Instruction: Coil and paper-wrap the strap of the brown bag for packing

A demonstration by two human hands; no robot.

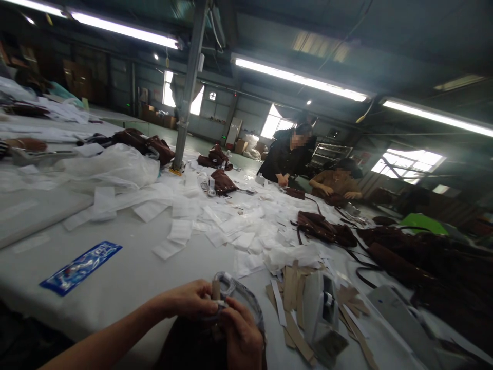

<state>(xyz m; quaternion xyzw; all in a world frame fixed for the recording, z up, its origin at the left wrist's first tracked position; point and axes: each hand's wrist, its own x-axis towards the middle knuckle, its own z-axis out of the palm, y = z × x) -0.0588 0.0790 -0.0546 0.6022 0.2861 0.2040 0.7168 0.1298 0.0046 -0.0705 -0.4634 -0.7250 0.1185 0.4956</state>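
At the front edge of the table, my left hand (196,300) and my right hand (242,331) meet at the top of a dark brown bag (188,347). The fingers of both are closed in a pinch on a small part there, whose shape is hard to make out. A short tan strip (216,290) sticks up between the fingertips. Just behind them curves a loop in clear plastic wrapping (250,295), with a coil of pale wrapped cord or strap (224,282) beside it. My right palm hides part of the bag.
Tan card strips (295,295) and a grey-white holder (321,303) lie right of my hands. White wrapping pieces (239,226) cover the table's middle; a blue packet (80,267) lies left. More brown bags (327,228) are at right. Two people (287,154) work across, near a post (188,87).
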